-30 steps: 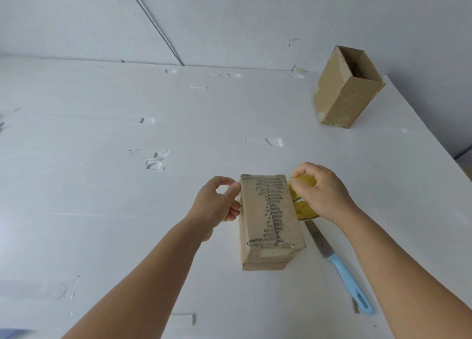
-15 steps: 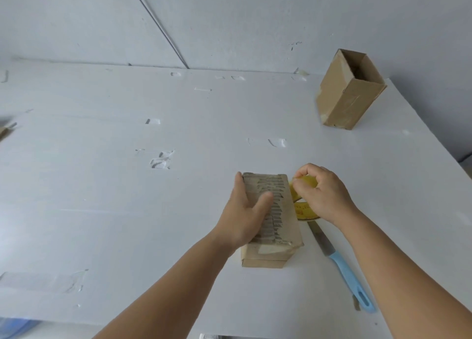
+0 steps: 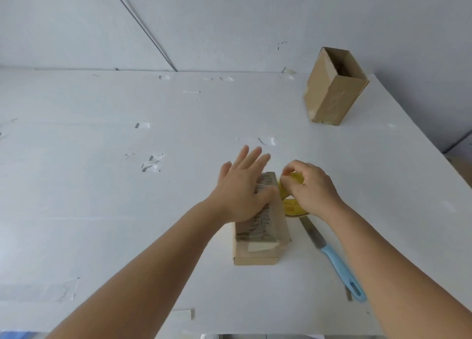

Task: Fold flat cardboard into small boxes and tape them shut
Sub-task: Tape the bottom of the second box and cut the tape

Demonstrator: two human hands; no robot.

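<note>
White table (image 3: 102, 185): left hand (image 3: 242, 188) flat on closed box (image 3: 263, 226).

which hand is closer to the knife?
Right. The right hand grips the tape roll just beyond the knife blade tip. The left hand lies flat on the box, across it from the knife.

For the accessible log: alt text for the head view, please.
A left hand presses flat on a small brown cardboard box lying on a white table, while the right hand grips a yellow tape roll beside it. A blue-handled knife lies right; an open cardboard box stands farther back.
</note>
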